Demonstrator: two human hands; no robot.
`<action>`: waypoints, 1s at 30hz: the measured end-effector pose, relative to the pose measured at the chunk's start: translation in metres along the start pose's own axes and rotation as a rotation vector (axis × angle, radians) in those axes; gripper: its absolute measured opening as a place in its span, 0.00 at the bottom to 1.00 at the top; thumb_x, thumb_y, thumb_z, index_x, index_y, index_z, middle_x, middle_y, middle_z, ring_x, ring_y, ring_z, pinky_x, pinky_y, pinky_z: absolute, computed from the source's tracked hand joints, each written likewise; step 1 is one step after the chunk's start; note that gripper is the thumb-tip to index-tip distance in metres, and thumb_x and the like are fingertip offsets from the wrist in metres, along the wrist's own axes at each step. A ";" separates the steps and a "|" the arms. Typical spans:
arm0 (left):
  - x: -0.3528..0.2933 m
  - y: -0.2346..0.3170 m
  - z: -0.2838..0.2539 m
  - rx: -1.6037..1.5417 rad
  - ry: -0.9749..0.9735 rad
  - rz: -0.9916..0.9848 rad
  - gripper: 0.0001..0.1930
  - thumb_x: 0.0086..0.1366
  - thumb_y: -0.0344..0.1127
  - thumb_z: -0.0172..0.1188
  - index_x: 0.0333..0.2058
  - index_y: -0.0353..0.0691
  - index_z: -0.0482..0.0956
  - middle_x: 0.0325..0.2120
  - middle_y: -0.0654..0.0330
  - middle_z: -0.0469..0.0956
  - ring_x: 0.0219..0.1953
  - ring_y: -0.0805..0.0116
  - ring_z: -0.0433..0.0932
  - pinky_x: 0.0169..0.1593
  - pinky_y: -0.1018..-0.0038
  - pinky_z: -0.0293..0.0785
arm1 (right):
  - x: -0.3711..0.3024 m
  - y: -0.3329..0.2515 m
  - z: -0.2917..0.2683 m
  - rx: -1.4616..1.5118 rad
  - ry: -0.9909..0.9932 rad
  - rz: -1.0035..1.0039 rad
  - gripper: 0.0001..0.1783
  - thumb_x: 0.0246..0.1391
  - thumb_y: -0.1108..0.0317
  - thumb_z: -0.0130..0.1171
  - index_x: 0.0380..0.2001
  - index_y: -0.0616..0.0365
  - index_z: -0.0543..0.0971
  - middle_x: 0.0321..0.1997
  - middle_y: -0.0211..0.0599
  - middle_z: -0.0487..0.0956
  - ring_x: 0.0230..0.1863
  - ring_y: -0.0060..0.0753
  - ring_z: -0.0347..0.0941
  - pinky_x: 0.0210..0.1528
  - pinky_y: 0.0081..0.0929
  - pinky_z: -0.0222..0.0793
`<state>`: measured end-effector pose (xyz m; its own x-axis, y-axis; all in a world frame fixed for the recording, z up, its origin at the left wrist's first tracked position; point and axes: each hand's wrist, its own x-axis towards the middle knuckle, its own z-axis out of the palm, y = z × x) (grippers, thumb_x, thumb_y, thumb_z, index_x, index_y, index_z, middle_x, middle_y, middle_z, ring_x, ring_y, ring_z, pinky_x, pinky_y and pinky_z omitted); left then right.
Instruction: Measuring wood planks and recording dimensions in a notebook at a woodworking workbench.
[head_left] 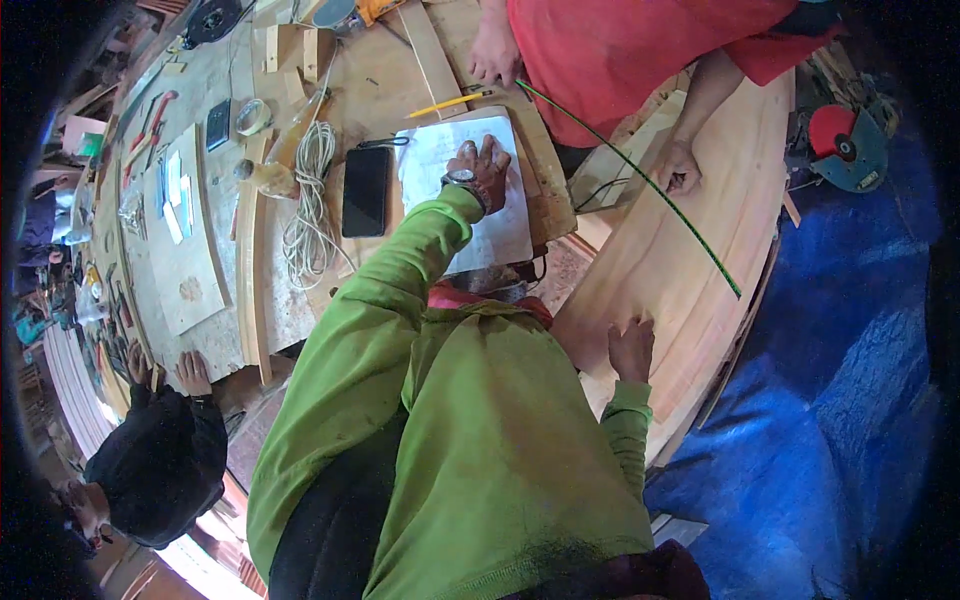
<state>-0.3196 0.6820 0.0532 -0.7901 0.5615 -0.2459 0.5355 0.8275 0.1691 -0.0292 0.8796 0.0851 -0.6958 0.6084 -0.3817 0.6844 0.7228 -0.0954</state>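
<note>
My left hand (480, 172), with a watch at the wrist, rests on white paper sheets (500, 235) with its fingers spread. A yellow pencil (450, 103) lies just beyond the paper, and a black phone (366, 192) lies to its left. My right hand (631, 350) touches the near part of a wide pale wooden board (690, 240), fingers apart and nothing seen in them. A thin green and black strip (640, 172) runs slantwise over that board. Its far end is by the hand (494, 52) of a person in red; that person's other hand (680, 168) is on the board.
Coiled pale rope (310, 190), a bottle (268, 180) and another phone (218, 125) lie left on the workbench. A red and teal power tool (848, 148) stands at right, above a blue tarp (830, 400). Someone in black (155, 470) works at lower left.
</note>
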 end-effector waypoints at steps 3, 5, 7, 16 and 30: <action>-0.001 0.003 -0.003 -0.046 -0.035 -0.023 0.26 0.49 0.38 0.52 0.51 0.49 0.63 0.60 0.51 0.50 0.58 0.44 0.54 0.51 0.52 0.62 | 0.002 0.011 0.013 -0.123 0.048 -0.066 0.29 0.49 0.58 0.49 0.48 0.74 0.65 0.57 0.63 0.56 0.59 0.59 0.52 0.60 0.42 0.50; -0.001 0.004 -0.004 -0.025 -0.045 -0.026 0.27 0.49 0.38 0.52 0.51 0.49 0.63 0.60 0.52 0.50 0.58 0.44 0.54 0.51 0.52 0.62 | 0.000 0.009 0.010 -0.076 0.042 -0.046 0.29 0.49 0.58 0.49 0.47 0.74 0.65 0.57 0.62 0.56 0.58 0.58 0.52 0.59 0.42 0.51; 0.000 0.005 -0.003 -0.006 -0.055 -0.032 0.27 0.49 0.39 0.51 0.51 0.49 0.63 0.60 0.52 0.49 0.57 0.45 0.55 0.50 0.52 0.63 | 0.002 0.008 0.009 -0.031 0.033 -0.030 0.29 0.49 0.58 0.49 0.46 0.74 0.65 0.57 0.62 0.56 0.58 0.58 0.52 0.59 0.42 0.53; 0.001 0.006 0.005 0.001 -0.001 -0.025 0.29 0.51 0.41 0.51 0.53 0.44 0.58 0.59 0.51 0.51 0.56 0.38 0.55 0.47 0.45 0.64 | 0.010 -0.001 -0.011 -0.171 -0.147 -0.040 0.29 0.47 0.57 0.50 0.45 0.75 0.68 0.53 0.61 0.63 0.57 0.55 0.57 0.58 0.40 0.54; -0.002 0.015 0.002 0.039 -0.051 -0.118 0.28 0.48 0.38 0.53 0.51 0.49 0.61 0.58 0.56 0.51 0.57 0.49 0.56 0.46 0.48 0.62 | 0.005 0.005 -0.006 -0.053 0.006 -0.057 0.20 0.42 0.60 0.51 0.30 0.70 0.74 0.37 0.61 0.72 0.44 0.59 0.66 0.49 0.45 0.63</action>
<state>-0.3090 0.6934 0.0544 -0.8329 0.4585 -0.3098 0.4515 0.8868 0.0987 -0.0299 0.8881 0.0881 -0.7346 0.5675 -0.3719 0.6313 0.7726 -0.0679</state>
